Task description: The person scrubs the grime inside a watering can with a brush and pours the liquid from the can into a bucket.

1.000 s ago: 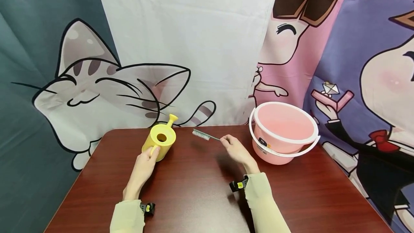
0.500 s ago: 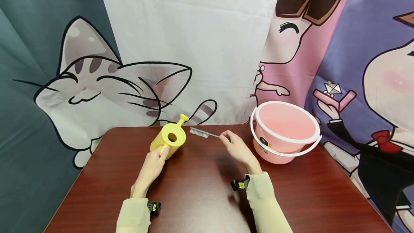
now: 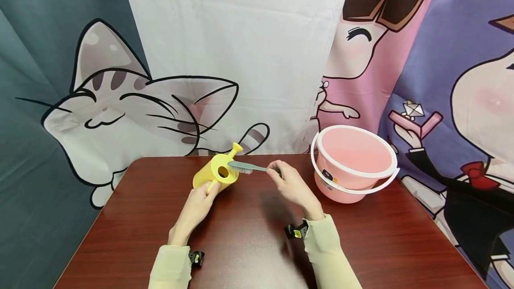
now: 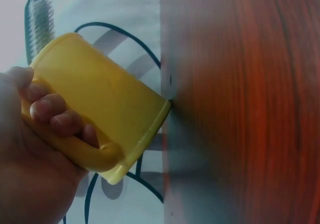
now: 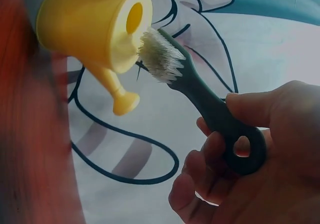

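My left hand [image 3: 199, 205] grips the handle of a yellow watering can [image 4: 100, 88], fingers curled round it. The can is tilted, its spout [image 3: 235, 148] pointing to the back right and its round top opening [image 3: 223, 171] facing up. My right hand [image 3: 291, 186] pinches the ringed end of a green brush [image 5: 202, 98] between thumb and fingers. White bristles [image 5: 161, 56] on the brush face down, right at the top face of the can beside the opening. In the left wrist view the bristles show behind the can's rim.
A pink bucket [image 3: 339, 191] with a white rim and lowered white handle stands at the back right of the brown table [image 3: 241, 244]. Behind the table hangs a cartoon-printed cloth [image 3: 261, 57].
My left hand has carried the watering can to the right. The brush in my right hand has turned and moved slightly left, its bristle head now overlapping the can's top.
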Motion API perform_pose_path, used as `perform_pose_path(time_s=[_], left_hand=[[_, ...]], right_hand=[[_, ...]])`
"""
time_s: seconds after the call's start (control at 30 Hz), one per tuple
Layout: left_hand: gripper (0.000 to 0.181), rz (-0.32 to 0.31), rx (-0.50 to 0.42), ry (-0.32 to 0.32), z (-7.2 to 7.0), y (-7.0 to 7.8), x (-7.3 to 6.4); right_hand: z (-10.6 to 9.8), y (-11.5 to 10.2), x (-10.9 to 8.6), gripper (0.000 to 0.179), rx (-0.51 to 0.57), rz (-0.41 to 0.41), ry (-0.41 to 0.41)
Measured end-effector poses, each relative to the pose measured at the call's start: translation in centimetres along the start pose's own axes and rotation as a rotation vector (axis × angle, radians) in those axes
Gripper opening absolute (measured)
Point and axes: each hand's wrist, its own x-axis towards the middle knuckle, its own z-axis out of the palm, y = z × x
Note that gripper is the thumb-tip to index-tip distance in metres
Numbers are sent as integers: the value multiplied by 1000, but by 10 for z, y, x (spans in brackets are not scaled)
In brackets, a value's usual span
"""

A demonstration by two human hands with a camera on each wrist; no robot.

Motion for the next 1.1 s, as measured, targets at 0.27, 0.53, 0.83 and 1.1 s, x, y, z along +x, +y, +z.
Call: perform_pose_path(time_s=[0.27,0.53,0.83,1.1], left_hand=[[39,29,29,-27,6,7,0],[37,38,61,-51,9,12,1],[36,67,85,-67,12,16,0],[38,74,120,-96,16,20,-2]], right_hand=[[1,-8,-2,9,-64,-60,12],[-4,-16,-5,6,-130,-103,20],[-7,-20,-7,5,-186,-147,14],[-6,-20,-9,6,-217,-165,7]])
